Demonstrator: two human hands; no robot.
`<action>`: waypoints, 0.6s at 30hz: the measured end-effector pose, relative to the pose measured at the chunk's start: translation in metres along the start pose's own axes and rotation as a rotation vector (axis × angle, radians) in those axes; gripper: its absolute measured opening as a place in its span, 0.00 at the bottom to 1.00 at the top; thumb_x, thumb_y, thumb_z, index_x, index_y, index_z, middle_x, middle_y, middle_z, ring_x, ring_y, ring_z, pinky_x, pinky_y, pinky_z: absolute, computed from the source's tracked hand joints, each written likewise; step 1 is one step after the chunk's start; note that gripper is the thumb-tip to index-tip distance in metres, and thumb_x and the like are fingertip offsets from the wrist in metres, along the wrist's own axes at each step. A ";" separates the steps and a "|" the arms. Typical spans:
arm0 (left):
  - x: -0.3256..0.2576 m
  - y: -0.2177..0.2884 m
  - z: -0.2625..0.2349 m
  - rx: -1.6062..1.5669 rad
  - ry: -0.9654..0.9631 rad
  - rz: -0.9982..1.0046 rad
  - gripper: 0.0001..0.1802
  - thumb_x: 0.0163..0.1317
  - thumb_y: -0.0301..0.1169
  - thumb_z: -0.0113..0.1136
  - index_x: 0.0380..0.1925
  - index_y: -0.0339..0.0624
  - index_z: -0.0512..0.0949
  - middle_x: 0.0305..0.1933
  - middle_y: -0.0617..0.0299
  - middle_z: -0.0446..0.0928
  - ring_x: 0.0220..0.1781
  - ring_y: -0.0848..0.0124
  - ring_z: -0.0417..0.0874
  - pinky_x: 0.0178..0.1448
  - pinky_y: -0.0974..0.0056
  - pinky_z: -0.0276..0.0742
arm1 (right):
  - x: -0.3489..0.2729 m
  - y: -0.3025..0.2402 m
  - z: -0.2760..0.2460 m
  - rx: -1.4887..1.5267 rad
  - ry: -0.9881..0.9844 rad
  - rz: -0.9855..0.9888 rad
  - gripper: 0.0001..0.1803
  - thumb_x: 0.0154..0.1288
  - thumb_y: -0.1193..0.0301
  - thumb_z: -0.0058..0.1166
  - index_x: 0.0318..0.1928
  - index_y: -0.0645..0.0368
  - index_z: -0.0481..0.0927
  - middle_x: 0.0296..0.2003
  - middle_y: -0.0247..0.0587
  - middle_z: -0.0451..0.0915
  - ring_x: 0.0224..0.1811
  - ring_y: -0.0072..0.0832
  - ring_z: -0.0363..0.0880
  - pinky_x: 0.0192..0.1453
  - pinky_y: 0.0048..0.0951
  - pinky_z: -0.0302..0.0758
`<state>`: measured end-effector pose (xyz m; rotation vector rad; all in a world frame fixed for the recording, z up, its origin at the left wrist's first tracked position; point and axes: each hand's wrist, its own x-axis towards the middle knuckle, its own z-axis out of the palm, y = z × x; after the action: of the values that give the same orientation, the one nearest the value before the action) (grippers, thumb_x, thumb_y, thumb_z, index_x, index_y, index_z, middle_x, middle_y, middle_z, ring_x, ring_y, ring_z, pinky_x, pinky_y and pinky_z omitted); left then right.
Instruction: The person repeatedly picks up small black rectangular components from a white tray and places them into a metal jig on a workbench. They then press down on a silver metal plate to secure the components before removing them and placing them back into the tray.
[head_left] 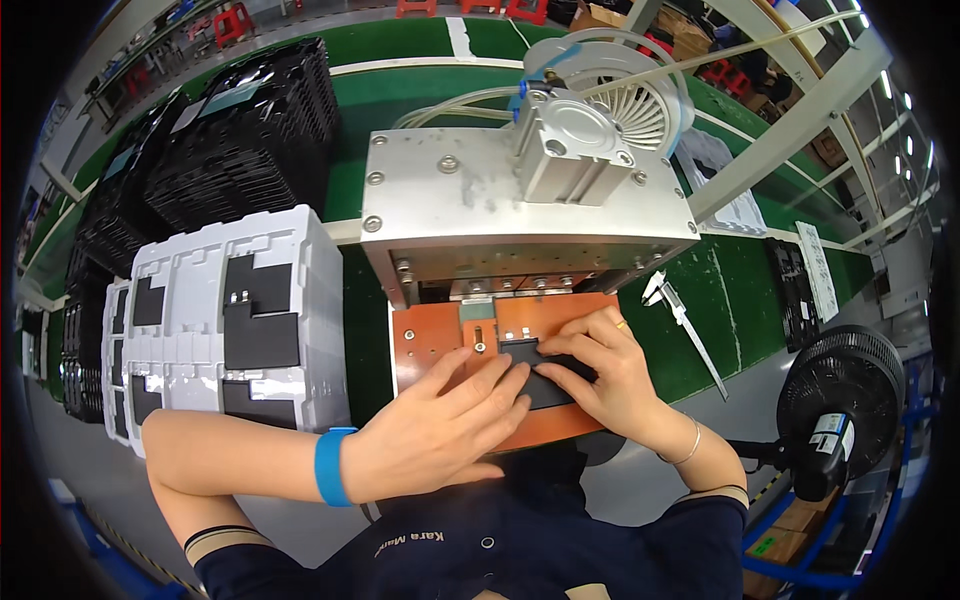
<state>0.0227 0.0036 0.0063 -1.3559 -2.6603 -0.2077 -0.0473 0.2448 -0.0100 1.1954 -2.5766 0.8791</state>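
A flat black L-shaped piece [547,393] lies on the orange fixture plate [420,330] of a silver pneumatic press [450,200]. My left hand [435,430] rests over the piece's left side, fingers stretched out and fingertips touching it. On the other side, my right hand [605,370] has its thumb and index finger bent onto the piece's right part, holding it at the edge. Small metal tabs show at the piece's upper edge. My fingers hide part of its outline.
To the left, a white tray stack [200,350] carries similar black pieces, with stacked black trays [250,140] behind. Calipers [690,330] lie on the green mat right of the press. A black fan [840,400] stands at right, and a white fan [640,100] behind the press.
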 end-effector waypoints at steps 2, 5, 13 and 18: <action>0.000 0.000 0.008 -0.051 -0.053 -0.009 0.39 0.60 0.60 0.58 0.62 0.44 0.70 0.69 0.48 0.66 0.71 0.56 0.67 0.69 0.47 0.63 | 0.005 0.000 0.004 -0.008 0.020 -0.067 0.15 0.52 0.75 0.67 0.43 0.58 0.84 0.40 0.35 0.80 0.43 0.35 0.75 0.47 0.35 0.72; 0.000 0.000 0.008 -0.072 -0.101 -0.009 0.43 0.59 0.61 0.57 0.66 0.42 0.68 0.70 0.47 0.65 0.73 0.57 0.64 0.70 0.47 0.63 | 0.009 0.000 0.015 -0.047 0.002 -0.161 0.18 0.52 0.77 0.62 0.46 0.59 0.82 0.42 0.35 0.80 0.44 0.35 0.75 0.47 0.35 0.73; -0.001 0.001 0.007 -0.062 -0.138 -0.003 0.43 0.60 0.62 0.56 0.65 0.42 0.68 0.70 0.47 0.65 0.73 0.57 0.64 0.72 0.47 0.61 | 0.012 -0.006 0.018 -0.194 -0.038 -0.184 0.22 0.51 0.75 0.58 0.50 0.65 0.80 0.45 0.42 0.79 0.52 0.38 0.76 0.55 0.38 0.72; -0.001 0.000 0.006 -0.080 -0.152 -0.016 0.41 0.61 0.61 0.56 0.65 0.44 0.68 0.71 0.47 0.65 0.72 0.56 0.66 0.74 0.45 0.58 | 0.012 -0.007 0.022 -0.223 0.028 -0.122 0.23 0.51 0.75 0.58 0.52 0.61 0.81 0.49 0.40 0.77 0.54 0.38 0.73 0.55 0.38 0.71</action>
<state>0.0231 0.0045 0.0001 -1.4292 -2.8163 -0.2238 -0.0481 0.2207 -0.0199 1.2487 -2.4706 0.5619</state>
